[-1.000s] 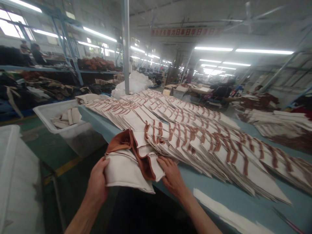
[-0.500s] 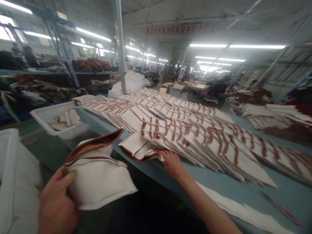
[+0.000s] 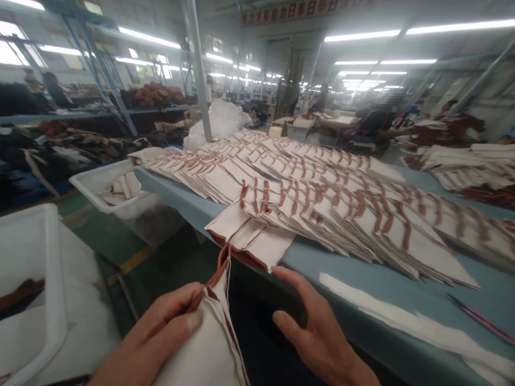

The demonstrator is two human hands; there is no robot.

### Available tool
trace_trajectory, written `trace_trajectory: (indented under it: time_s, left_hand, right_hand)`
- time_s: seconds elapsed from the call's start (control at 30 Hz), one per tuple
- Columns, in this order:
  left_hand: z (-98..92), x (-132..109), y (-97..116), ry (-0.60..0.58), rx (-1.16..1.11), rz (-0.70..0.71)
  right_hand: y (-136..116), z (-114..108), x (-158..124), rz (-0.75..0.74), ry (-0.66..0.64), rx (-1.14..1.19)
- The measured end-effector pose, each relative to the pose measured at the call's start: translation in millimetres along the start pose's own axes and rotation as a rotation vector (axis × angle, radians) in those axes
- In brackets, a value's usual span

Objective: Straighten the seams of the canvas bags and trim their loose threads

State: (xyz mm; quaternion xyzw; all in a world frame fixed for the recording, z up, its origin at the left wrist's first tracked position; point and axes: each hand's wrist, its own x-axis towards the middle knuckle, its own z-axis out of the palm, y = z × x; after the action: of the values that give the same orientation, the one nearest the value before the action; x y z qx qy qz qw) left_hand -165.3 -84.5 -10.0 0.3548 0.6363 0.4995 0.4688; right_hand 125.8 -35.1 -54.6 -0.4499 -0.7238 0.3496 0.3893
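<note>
My left hand (image 3: 161, 332) is closed on a cream fabric piece with brown trim (image 3: 209, 343), held upright at the bottom centre, off the table edge. My right hand (image 3: 314, 327) hovers just right of it with fingers apart, holding nothing. Just ahead, a few more cream pieces (image 3: 249, 238) overhang the edge of the blue table (image 3: 362, 305). Behind them, long overlapping rows of the same brown-trimmed pieces (image 3: 322, 209) cover the tabletop.
A white plastic bin (image 3: 44, 300) stands at the lower left, another white bin (image 3: 100, 187) with folded pieces farther back. A white strip (image 3: 402, 321) lies on the table at right. A grey post (image 3: 199, 75) rises behind the table. A person (image 3: 374, 123) sits far back.
My left hand brought its fabric piece from the left back to the centre, turned upright. My right hand let go of the pieces on the table edge and drew back toward me.
</note>
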Motion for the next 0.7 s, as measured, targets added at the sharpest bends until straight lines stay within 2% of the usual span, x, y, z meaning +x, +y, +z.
trace_trajectory:
  time_s: [0.07, 0.13, 0.23, 0.33, 0.43, 0.5, 0.57, 0.7]
  left_hand:
    - [18.1, 3.8, 10.6, -0.191, 0.031, -0.034]
    - [38.8, 8.8, 19.2, -0.300, -0.006, -0.086]
    - [69.9, 14.3, 24.5, -0.309, -0.141, -0.157]
    - [97.0, 12.5, 18.0, -0.415, -0.176, -0.213]
    - [118.4, 2.6, 2.7, -0.462, -0.225, -0.290]
    - [129.6, -6.9, -8.6, -0.456, -0.278, -0.332]
    - [138.2, -16.6, -17.4, -0.470, -0.318, -0.363]
    - [149.1, -31.3, -23.6, -0.549, -0.361, -0.462]
  right_hand:
    - [0.8, 11.6, -10.0, 0.052, 0.025, 0.044]
    - [1.1, 19.3, -19.1, 0.092, 0.010, 0.084]
    - [-4.2, 17.2, -25.7, 0.168, -0.050, 0.152]
    - [-9.2, 6.2, -26.8, 0.255, -0.127, 0.142]
    - [-4.5, 2.1, -36.1, 0.284, -0.048, 0.161]
    - [3.0, 4.0, -47.5, 0.369, 0.029, 0.260]
    - [11.6, 6.4, -58.6, 0.463, 0.046, 0.404]
    - [25.8, 5.9, -67.7, 0.466, 0.013, 0.735]
